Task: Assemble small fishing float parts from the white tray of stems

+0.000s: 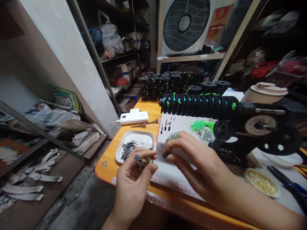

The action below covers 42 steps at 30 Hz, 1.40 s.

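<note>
My left hand (134, 174) is cupped over the table's near edge and holds a small bunch of dark grey pieces (138, 158) between thumb and fingers. My right hand (192, 163) pinches one small dark piece (165, 155) at its fingertips, just above a white sheet (168, 174). A few similar dark pieces (166, 127) lie further up that sheet. A white tray (144, 136) beside my left hand holds a heap of the same grey pieces (127, 149).
A black winding machine (242, 127) carries a row of black spools with green line (199, 103). More spools (168, 83) are stacked behind. A white power bank (133, 117), a dish of golden bits (261, 182), a lidded cup (263, 92) and cluttered shelves surround the orange table (112, 153).
</note>
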Each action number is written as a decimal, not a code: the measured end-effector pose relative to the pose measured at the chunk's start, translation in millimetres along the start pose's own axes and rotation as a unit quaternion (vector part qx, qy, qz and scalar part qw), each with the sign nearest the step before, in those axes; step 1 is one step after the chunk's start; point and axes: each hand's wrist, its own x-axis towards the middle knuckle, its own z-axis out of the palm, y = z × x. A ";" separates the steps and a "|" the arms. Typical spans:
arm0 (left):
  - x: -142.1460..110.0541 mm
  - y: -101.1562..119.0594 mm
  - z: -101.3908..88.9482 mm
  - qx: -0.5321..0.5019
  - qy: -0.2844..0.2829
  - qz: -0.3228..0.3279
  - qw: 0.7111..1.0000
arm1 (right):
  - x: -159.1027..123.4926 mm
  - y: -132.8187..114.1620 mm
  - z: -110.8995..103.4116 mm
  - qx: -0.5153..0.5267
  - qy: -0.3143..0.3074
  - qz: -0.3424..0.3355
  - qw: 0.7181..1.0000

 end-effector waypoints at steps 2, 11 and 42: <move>0.5 -0.4 7.9 -0.029 0.013 0.016 0.999 | -3.0 1.4 5.7 0.050 -0.020 0.030 0.998; -0.7 7.8 26.6 -0.294 -0.003 -0.032 0.955 | -7.4 1.1 14.9 0.028 -0.064 -0.026 0.997; -1.0 -4.2 10.8 -0.212 0.060 -0.126 0.967 | 1.7 8.3 -11.2 0.024 0.042 -0.018 0.999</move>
